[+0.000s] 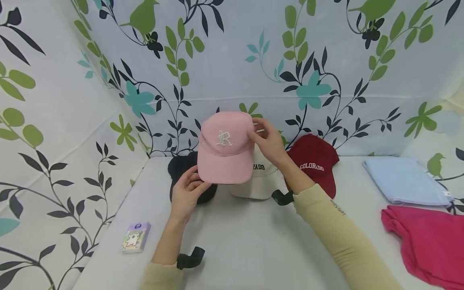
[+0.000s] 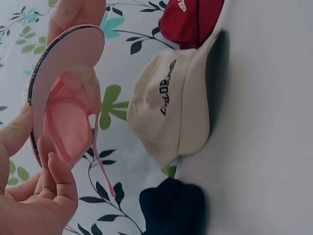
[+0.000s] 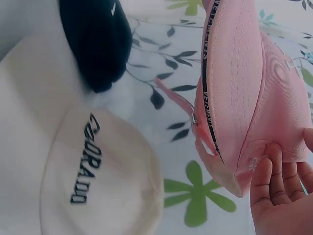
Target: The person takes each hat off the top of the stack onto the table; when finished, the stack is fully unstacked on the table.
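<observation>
A pink baseball cap with a white letter R is held up in the air, its front toward me in the head view. My left hand pinches the brim at its left corner, thumb on one face and fingers on the other, as the left wrist view shows. With thumb and fingers, my right hand grips the crown's right side. Behind and below stand a cream cap lettered COLORADO, partly hidden by the pink one, a black cap to the left and a dark red COLORADO cap to the right.
Folded light blue cloth lies at the table's right, with a bright pink cloth in front of it. A small purple packet with a cartoon animal sits at the left. Patterned fabric hangs behind the white table.
</observation>
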Demonstrator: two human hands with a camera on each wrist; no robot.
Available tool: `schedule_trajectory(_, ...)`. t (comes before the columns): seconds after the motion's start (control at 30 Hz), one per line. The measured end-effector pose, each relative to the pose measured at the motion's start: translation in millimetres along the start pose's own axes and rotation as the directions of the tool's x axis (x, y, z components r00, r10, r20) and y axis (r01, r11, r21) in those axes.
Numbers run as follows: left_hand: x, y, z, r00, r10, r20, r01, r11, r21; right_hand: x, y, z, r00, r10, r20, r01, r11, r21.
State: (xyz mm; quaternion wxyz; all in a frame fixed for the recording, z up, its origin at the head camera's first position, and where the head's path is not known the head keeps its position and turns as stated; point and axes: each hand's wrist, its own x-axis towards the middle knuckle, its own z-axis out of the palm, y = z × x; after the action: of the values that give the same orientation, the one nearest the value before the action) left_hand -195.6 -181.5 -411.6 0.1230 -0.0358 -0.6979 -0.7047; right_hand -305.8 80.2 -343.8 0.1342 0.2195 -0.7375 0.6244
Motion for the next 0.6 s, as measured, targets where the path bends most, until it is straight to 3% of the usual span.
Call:
schedule_trajectory(0.27, 0.5, 2.7, 28.4, 0.998, 0.045, 0.034, -0.045, 0.999, 0.011, -7.5, -13, -31, 0.999, 0.048, -0.01, -0.048, 0.999, -0.017)
schedule_trajectory(0.47, -0.7, 2.9, 53.1, 0.995, 0.073, 0.064, -0.074, 0.997, 0.006, -12.4, -19, -55, 0.999, 0.027, -0.033, -0.029, 0.998, -0.062)
schedule_trajectory(0.6, -3.9, 3.3, 72.8, 0.994, 0.061, 0.087, -0.06, 0.998, -0.016, -17.4, -22, -73, 0.999, 0.024, -0.041, -0.027, 0.996, -0.08)
